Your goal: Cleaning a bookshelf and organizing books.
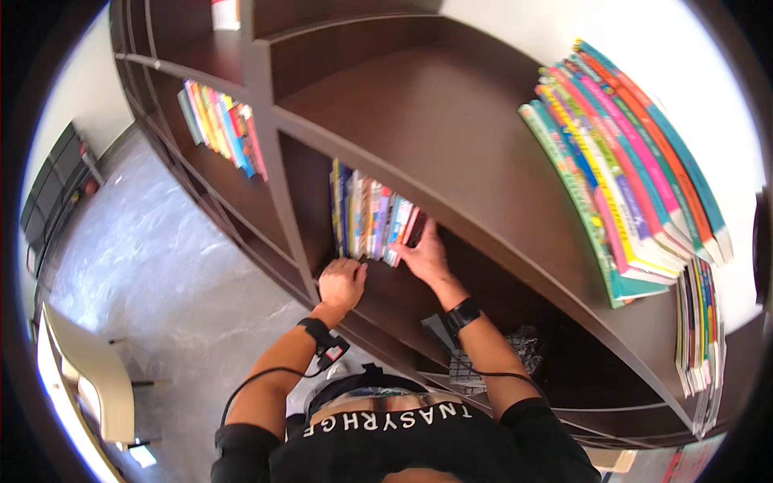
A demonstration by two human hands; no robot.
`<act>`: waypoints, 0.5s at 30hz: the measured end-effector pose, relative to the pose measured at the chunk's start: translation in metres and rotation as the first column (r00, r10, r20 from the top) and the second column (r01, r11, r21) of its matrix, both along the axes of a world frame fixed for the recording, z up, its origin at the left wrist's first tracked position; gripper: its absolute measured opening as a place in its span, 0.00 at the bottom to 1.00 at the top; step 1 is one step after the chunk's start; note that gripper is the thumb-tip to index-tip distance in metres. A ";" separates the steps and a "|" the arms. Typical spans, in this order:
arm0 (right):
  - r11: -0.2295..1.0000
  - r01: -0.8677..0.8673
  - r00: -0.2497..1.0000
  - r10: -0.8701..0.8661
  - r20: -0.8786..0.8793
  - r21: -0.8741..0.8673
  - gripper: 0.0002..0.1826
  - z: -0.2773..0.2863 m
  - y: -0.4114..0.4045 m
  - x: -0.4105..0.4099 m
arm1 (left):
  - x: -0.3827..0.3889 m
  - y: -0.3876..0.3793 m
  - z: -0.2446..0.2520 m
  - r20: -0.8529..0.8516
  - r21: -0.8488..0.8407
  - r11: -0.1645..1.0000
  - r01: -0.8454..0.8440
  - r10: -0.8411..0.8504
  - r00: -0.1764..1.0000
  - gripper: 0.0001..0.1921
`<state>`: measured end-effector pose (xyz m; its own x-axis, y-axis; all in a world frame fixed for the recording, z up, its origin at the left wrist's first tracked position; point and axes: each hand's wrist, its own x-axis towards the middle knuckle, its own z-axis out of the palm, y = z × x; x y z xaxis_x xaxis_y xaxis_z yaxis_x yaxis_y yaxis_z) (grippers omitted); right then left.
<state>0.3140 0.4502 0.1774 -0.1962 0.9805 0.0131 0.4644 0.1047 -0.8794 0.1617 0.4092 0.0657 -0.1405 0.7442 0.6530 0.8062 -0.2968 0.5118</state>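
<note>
A row of upright books (374, 217) stands in a middle compartment of the dark brown bookshelf. At the right end of this row is my right hand (426, 250), its thumb on the front of the spines and its fingers reaching behind the last book; whether it grips that book I cannot tell. My left hand (342, 282) rests with curled fingers at the compartment's front edge, just below the left end of the row. Whether anything is inside its fingers is hidden. Both wrists wear black bands with cables.
Tall colourful books (616, 175) lean on the upper shelf (410, 115), with thinner books (700, 326) beside them. More books (223, 127) stand in a left compartment. A grey patterned item (471, 368) lies low in the shelf. A cream chair (99, 386) stands at lower left.
</note>
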 end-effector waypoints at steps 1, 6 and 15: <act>0.986 0.059 0.993 -0.074 0.093 0.154 0.35 -0.021 0.005 0.005 | 0.003 0.001 0.000 -0.012 0.015 1.000 0.003 -0.003 1.000 0.08; 0.978 -0.018 0.998 0.029 -0.052 0.210 0.26 -0.040 0.006 -0.004 | -0.009 -0.005 -0.006 -0.085 0.001 1.000 0.009 -0.009 0.996 0.09; 0.972 -0.195 0.960 0.161 0.231 0.133 0.30 -0.041 -0.049 0.053 | -0.011 -0.004 -0.023 -0.148 -0.047 0.997 0.066 -0.072 0.986 0.09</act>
